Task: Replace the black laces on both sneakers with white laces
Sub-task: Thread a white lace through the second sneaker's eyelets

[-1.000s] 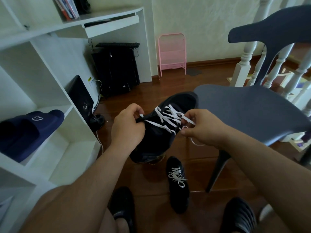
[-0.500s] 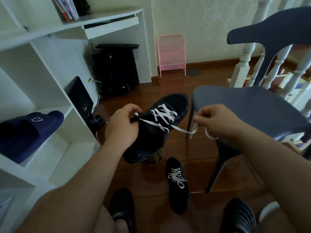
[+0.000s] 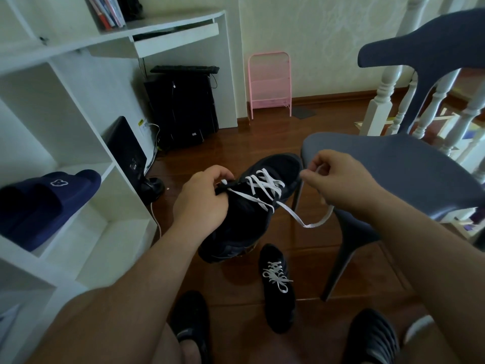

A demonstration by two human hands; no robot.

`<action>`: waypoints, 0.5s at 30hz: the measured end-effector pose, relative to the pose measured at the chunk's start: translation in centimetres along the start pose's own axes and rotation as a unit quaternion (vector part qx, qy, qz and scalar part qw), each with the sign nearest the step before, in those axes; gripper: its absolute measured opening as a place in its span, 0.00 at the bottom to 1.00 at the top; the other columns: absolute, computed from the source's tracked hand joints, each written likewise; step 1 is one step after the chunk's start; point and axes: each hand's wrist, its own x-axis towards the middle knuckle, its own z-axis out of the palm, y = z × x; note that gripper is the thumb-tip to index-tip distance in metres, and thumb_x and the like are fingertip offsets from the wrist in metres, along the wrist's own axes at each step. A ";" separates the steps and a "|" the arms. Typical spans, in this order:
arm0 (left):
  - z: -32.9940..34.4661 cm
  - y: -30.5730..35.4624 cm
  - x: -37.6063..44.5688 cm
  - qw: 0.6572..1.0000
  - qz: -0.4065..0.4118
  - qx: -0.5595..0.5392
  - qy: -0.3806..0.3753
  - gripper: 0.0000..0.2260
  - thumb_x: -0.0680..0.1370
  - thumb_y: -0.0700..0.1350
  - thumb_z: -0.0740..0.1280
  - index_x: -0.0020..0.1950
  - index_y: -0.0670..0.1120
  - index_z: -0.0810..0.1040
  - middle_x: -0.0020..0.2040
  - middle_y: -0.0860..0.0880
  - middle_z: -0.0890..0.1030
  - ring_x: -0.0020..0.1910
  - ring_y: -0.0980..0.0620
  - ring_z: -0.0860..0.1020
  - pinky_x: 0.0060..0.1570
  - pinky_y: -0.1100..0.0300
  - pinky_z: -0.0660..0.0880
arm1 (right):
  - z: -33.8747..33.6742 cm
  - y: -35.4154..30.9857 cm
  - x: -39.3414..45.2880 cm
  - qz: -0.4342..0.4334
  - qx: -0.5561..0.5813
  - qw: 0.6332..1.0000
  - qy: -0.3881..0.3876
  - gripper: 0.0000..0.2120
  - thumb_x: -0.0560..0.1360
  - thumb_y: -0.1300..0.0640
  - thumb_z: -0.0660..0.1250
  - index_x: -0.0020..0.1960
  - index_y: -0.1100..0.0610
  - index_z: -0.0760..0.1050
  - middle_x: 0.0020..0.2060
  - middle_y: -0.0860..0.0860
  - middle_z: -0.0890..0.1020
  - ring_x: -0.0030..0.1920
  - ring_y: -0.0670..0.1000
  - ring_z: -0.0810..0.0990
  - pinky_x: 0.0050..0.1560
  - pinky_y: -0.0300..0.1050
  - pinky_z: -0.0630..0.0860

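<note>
Head view: left hand (image 3: 202,199) curled round the collar of a black sneaker (image 3: 252,206), held up in the air left of a grey chair (image 3: 399,174). Right hand (image 3: 338,179) pinching a white lace (image 3: 294,214), raised before the chair seat. Lace now slack, drooping in a loop, against taut half a second ago. Second sneaker (image 3: 278,287), white-laced, on the floor beside the chair leg.

Home room: white shelving (image 3: 78,158), stair balusters (image 3: 380,106), wood floor (image 3: 236,143).
</note>
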 end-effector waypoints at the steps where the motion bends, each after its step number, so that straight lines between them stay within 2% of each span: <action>1: 0.3 0.2 -0.1 1.000 0.001 0.017 -0.008 0.13 0.80 0.46 0.66 0.53 0.67 0.75 0.49 0.56 0.78 0.44 0.50 0.78 0.36 0.53 0.77 | 0.2 -0.6 -0.3 -0.017 0.024 1.000 -0.003 0.06 0.79 0.49 0.71 0.45 0.48 0.77 0.35 0.46 0.78 0.36 0.43 0.77 0.39 0.43 0.73; 4: 1.1 0.6 -0.5 0.999 0.003 0.043 -0.033 0.15 0.80 0.44 0.64 0.52 0.68 0.74 0.47 0.56 0.78 0.42 0.51 0.79 0.33 0.56 0.72 | 1.2 -2.6 -1.1 -0.075 0.108 0.991 -0.018 0.05 0.76 0.53 0.74 0.43 0.49 0.80 0.28 0.45 0.72 0.28 0.41 0.70 0.36 0.41 0.72; 7: 1.5 1.1 -0.8 0.998 0.000 0.043 -0.035 0.16 0.79 0.43 0.64 0.52 0.67 0.75 0.47 0.57 0.78 0.42 0.51 0.78 0.34 0.55 0.73 | 2.4 -3.5 -1.2 -0.102 0.153 0.982 -0.035 0.05 0.76 0.58 0.74 0.45 0.49 0.80 0.26 0.44 0.69 0.28 0.43 0.67 0.36 0.44 0.70; 9: 1.6 1.2 -0.9 0.999 0.000 0.027 -0.020 0.16 0.80 0.43 0.65 0.52 0.67 0.75 0.48 0.57 0.77 0.43 0.51 0.78 0.35 0.55 0.74 | 3.0 -3.5 -0.8 -0.104 0.125 0.986 -0.045 0.10 0.77 0.61 0.71 0.51 0.47 0.76 0.30 0.45 0.70 0.30 0.45 0.68 0.36 0.45 0.71; 12: 1.6 1.1 -0.7 1.000 0.002 -0.017 0.017 0.16 0.79 0.42 0.67 0.53 0.66 0.76 0.49 0.56 0.78 0.44 0.50 0.79 0.38 0.51 0.77 | 3.2 -2.9 -0.4 -0.077 0.090 0.988 -0.097 0.15 0.80 0.62 0.67 0.61 0.49 0.68 0.43 0.51 0.78 0.36 0.47 0.75 0.36 0.45 0.76; 15: 1.1 0.9 -0.7 0.998 0.007 -0.031 0.055 0.16 0.79 0.42 0.69 0.54 0.65 0.77 0.50 0.57 0.78 0.44 0.54 0.78 0.40 0.51 0.79 | 3.2 -2.3 -0.3 -0.099 -0.003 0.991 -0.093 0.08 0.82 0.57 0.67 0.59 0.49 0.73 0.49 0.48 0.78 0.45 0.47 0.78 0.43 0.43 0.76</action>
